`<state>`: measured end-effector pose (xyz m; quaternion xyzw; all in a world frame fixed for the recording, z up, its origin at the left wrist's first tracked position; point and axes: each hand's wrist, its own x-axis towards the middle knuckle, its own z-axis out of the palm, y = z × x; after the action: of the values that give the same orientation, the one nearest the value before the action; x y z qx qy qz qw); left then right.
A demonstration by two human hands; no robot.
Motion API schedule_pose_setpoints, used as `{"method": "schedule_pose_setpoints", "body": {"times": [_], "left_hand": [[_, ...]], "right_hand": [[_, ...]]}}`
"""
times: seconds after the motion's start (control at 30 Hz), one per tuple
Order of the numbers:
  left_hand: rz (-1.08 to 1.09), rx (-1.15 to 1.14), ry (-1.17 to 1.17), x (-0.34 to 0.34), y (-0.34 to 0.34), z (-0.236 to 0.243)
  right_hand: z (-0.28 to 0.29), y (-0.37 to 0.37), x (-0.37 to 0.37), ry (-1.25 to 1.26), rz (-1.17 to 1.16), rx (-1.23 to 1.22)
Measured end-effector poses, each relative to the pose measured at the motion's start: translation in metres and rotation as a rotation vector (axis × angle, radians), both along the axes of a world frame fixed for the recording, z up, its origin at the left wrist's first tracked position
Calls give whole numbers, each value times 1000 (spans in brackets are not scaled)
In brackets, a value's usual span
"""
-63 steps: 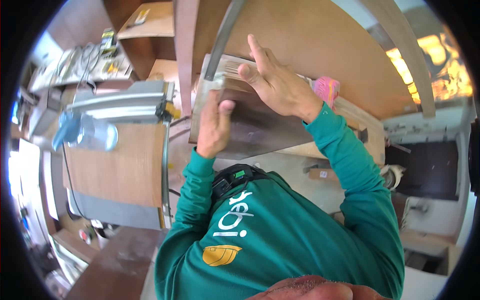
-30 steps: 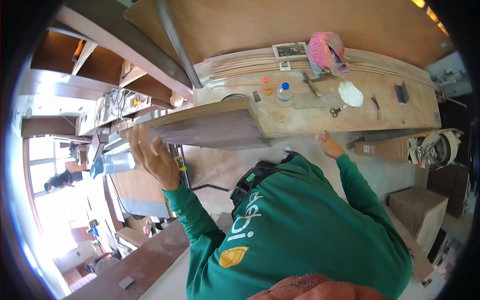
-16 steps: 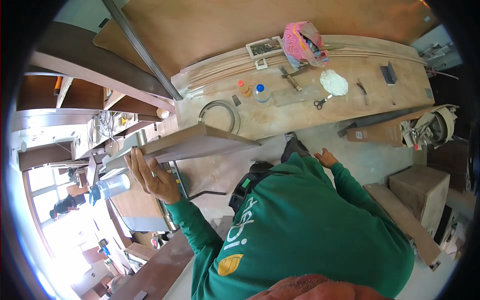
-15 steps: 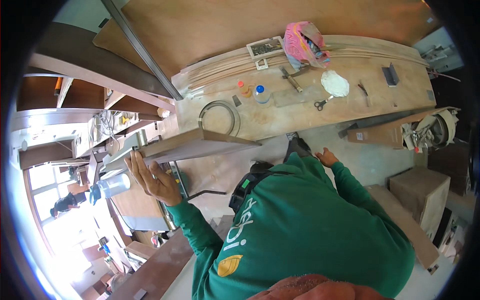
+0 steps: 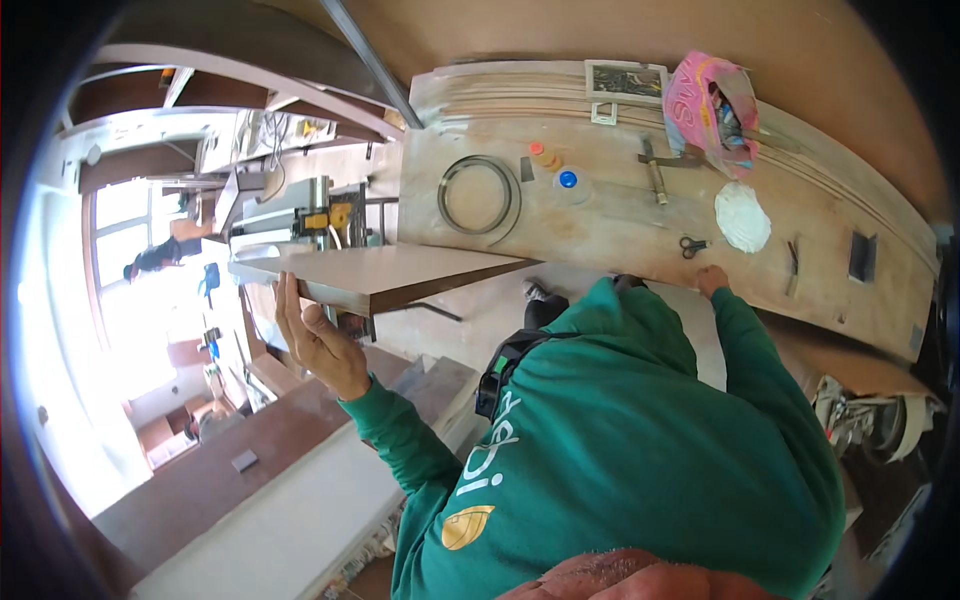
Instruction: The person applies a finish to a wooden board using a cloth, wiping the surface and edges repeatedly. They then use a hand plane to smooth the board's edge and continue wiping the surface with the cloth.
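My left hand (image 5: 322, 342) is raised with its fingers stretched out, their tips against the edge of a pale-faced board (image 5: 385, 272) with a brown edge. The board juts out from beside the worktable toward the left. At the near edge of the worktable (image 5: 620, 235) is my right hand (image 5: 711, 281), close to black-handled scissors (image 5: 691, 247). How its fingers are bent is too small to make out, and no object shows in it. A round white patch (image 5: 742, 216) lies beyond the scissors.
On the worktable lie a coil of edging strip (image 5: 445, 200), a blue-capped bottle (image 5: 568, 180), a hammer (image 5: 654, 172), a pink bag (image 5: 705, 115), a tray of small hardware (image 5: 625, 78) and long thin strips. Another person (image 5: 165, 255) is at the far left.
The view has turned, and the worktable now fills more of the right side. My right hand has come up to the table's edge. My left hand remains at the board, whose pale face now shows.
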<state>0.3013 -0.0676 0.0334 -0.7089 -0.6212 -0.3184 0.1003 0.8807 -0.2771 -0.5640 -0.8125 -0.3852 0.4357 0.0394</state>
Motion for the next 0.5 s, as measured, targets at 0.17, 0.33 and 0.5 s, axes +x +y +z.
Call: {"method": "schedule_pose_setpoints", "body": {"times": [0.17,0.33,0.5], "left_hand": [[46,-45,55,37,-31,-5],[72,-6,135,53,-33,-10],[112,-16,161,62,-33,-11]], "right_hand": [[35,102,-4,123,464,253],[60,131,-12,-80,54,202],[107,117,35,-320,-451,77]]}}
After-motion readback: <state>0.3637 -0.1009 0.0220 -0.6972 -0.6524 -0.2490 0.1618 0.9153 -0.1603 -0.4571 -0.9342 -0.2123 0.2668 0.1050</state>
